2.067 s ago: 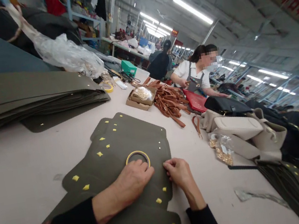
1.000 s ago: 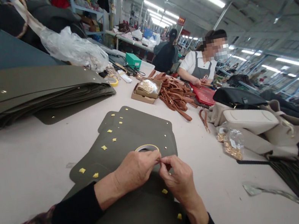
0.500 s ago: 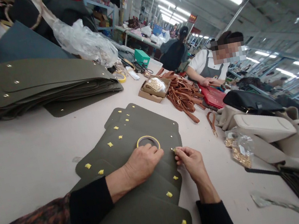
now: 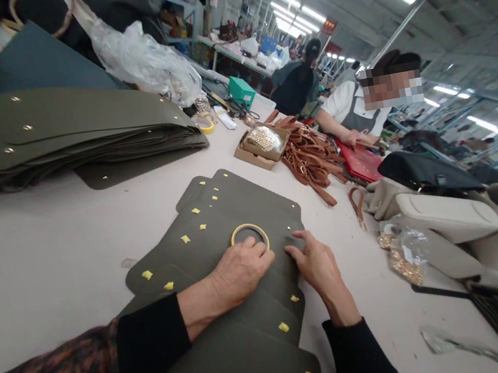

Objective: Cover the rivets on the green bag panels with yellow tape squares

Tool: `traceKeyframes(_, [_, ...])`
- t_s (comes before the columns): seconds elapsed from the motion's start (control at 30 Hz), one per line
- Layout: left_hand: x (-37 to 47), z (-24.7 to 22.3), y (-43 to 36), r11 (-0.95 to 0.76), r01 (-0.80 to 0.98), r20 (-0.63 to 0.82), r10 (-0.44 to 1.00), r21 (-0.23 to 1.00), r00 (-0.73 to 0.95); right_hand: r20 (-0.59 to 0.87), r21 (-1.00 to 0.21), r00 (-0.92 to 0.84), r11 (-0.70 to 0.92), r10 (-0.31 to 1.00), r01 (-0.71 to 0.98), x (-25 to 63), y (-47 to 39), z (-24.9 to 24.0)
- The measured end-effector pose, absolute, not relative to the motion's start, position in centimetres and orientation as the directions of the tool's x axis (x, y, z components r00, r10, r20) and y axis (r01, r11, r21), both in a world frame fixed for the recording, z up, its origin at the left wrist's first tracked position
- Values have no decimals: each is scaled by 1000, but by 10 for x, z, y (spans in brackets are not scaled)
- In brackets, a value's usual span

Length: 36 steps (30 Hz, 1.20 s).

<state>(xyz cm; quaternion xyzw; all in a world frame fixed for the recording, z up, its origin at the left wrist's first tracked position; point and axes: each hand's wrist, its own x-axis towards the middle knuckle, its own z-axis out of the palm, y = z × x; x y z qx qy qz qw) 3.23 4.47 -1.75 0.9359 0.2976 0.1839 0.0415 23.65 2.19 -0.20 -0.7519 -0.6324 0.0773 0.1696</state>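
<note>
Panels (image 4: 251, 196) of olive sheet are lying fanned across the table (image 4: 58, 252) before me, yellow patches (image 4: 185, 239) already dotting both sides, while small metal studs (image 4: 288, 228) near the far right corner are sitting bare; I am judging the work well along but unfinished. My left hand (image 4: 239, 268) is pinching the near rim of a yellow tape roll (image 4: 236, 230) over the panels; my right hand (image 4: 315, 261) is poised at their right edge, thumb and forefinger parted, seemingly holding nothing. Beyond, a studded stack (image 4: 88, 125) is showing no patches on top
</note>
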Motion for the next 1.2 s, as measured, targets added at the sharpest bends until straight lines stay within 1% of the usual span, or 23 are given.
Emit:
traceKeyframes(0.07, [33, -18, 45, -820, 543, 330, 571, 183, 751, 173, -326, 157, -94, 972, 941, 241, 17, 0])
traceKeyframes(0.13, [34, -20, 46, -815, 550, 349, 576, 180, 739, 241, -299, 19, 56, 970, 953, 243, 12, 2])
traceKeyframes(0.17, [34, -21, 47, -812, 555, 359, 580, 181, 731, 250, -265, -74, 142, 965, 954, 243, 10, 3])
traceKeyframes(0.23, [35, -23, 48, -809, 558, 378, 582, 183, 720, 197, -161, -232, 264, 953, 951, 241, 9, 5])
traceKeyframes(0.27, [36, -24, 48, -810, 557, 384, 581, 185, 718, 152, -110, -270, 288, 951, 951, 239, 10, 6])
traceKeyframes(0.33, [36, -24, 49, -816, 549, 389, 572, 181, 722, 65, -51, -261, 265, 963, 963, 234, 14, 7])
traceKeyframes(0.37, [35, -24, 48, -822, 541, 388, 564, 176, 729, 33, -52, -218, 220, 975, 974, 232, 18, 8])
traceKeyframes(0.47, [32, -21, 45, -848, 504, 376, 526, 163, 763, -18, -115, -62, 60, 998, 992, 229, 32, 7])
traceKeyframes(0.6, [26, -16, 40, -877, 446, 387, 479, 177, 788, -21, -169, 61, -64, 998, 984, 230, 45, 2])
traceKeyframes(0.73, [21, -13, 39, -878, 377, 421, 473, 294, 774, 20, -203, 149, -142, 989, 969, 225, 35, 4])
traceKeyframes(0.8, [19, -12, 40, -871, 340, 462, 479, 353, 747, 86, -251, 174, -148, 981, 957, 220, 21, 8])
traceKeyframes(0.87, [18, -13, 40, -871, 306, 505, 475, 383, 721, 177, -404, 182, -98, 967, 910, 215, 3, 13])
traceKeyframes(0.93, [18, -13, 39, -870, 292, 530, 477, 398, 701, 266, -568, 141, 37, 954, 822, 209, -15, 17])
traceKeyframes(0.97, [18, -13, 39, -870, 290, 538, 478, 399, 694, 304, -611, 97, 116, 948, 783, 206, -22, 18])
traceKeyframes(1.0, [18, -13, 38, -871, 291, 544, 477, 395, 691, 334, -620, 40, 188, 942, 762, 203, -28, 19])
traceKeyframes(1.07, [18, -14, 37, -875, 292, 551, 472, 385, 688, 392, -584, -59, 298, 918, 755, 198, -36, 19])
traceKeyframes(1.2, [19, -15, 34, -883, 279, 565, 458, 377, 686, 464, -483, -167, 407, 870, 775, 192, -37, 14])
